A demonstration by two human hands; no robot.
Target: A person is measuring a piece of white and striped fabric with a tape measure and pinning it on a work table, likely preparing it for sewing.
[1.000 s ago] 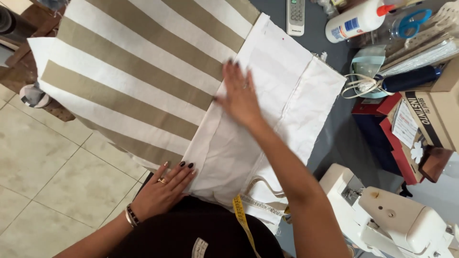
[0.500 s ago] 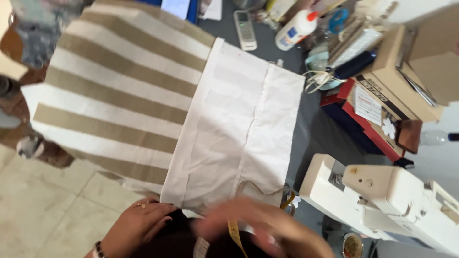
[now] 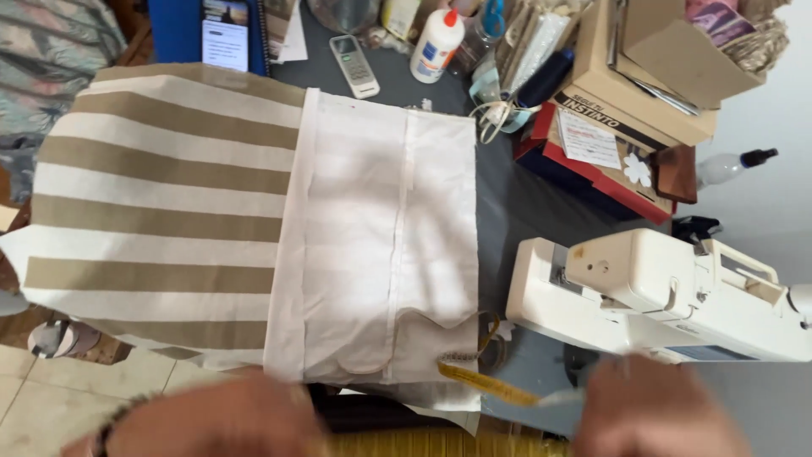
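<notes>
A beige-and-white striped fabric [image 3: 161, 211] lies spread over the table, and a white fabric piece [image 3: 381, 245] is laid on its right part. My left hand [image 3: 211, 419] is a blur at the bottom edge, just below the near edge of the white piece; its fingers cannot be made out. My right hand [image 3: 660, 410] is blurred at the bottom right, in front of the sewing machine. A yellow measuring tape [image 3: 486, 382] runs from the white piece's near corner to that hand, which seems to grip its end.
A white sewing machine [image 3: 668, 292] stands at the right. At the far side of the grey table [image 3: 507, 211] are a glue bottle [image 3: 436, 46], a remote control [image 3: 353, 66], cardboard boxes [image 3: 651, 76], a red box [image 3: 592, 173] and a blue notebook [image 3: 182, 30]. Tiled floor [image 3: 51, 398] lies at the left.
My right hand has left the white fabric and drawn back to the bottom right with the tape. My left hand has slid to the bottom edge. The view has tilted towards the table.
</notes>
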